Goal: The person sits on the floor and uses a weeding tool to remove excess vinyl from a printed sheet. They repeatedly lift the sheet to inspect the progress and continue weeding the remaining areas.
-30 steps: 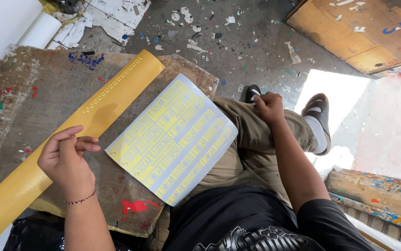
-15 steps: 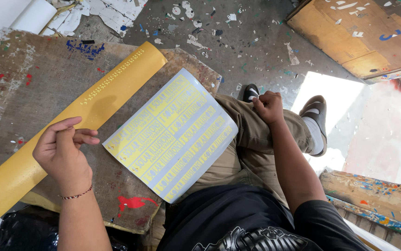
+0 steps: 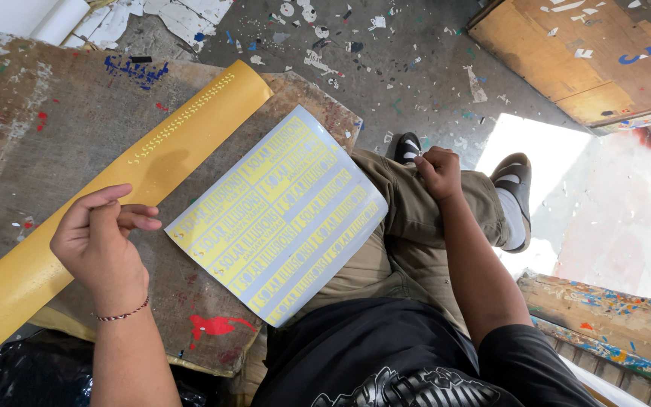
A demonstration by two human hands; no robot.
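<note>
A: Left hand (image 3: 103,241)?

B: At 9 o'clock of the frame, over the paint-stained board counter (image 3: 54,128). Fingers curled loosely, thumb tip against the fingertips, pinching something too small to make out. Thin cord bracelet (image 3: 123,313) on the wrist. It sits just beside the left corner of the sticker sheet (image 3: 280,215), not touching it that I can see.

A: The sheet?

B: Pale sheet with rows of yellow lettered stickers, dead centre, lying slantwise. Its 9 o'clock half is on the counter, its 3 o'clock half rests on the person's thigh in khaki trousers (image 3: 401,226), so it bridges the counter edge.

A: Right hand (image 3: 437,169)?

B: At 2 o'clock from the sheet, closed into a loose fist on the knee. Whether it holds anything, can't tell. Well apart from the sheet's edge.

A: What else crowds it?

B: Yellow vinyl roll (image 3: 114,203) runs diagonally from 7 o'clock up to 12 o'clock, passing under the left hand, its top end near the sheet's upper corner. Counter's far edge is ragged at 12 o'clock.

A: Open room?

B: Bare board left of the roll, toward 10 o'clock. Speckled concrete floor (image 3: 416,75) beyond the counter at 12 to 1 o'clock. Wooden panel (image 3: 582,60) at 2 o'clock, painted planks (image 3: 604,316) at 4 o'clock hem in the right side.
</note>
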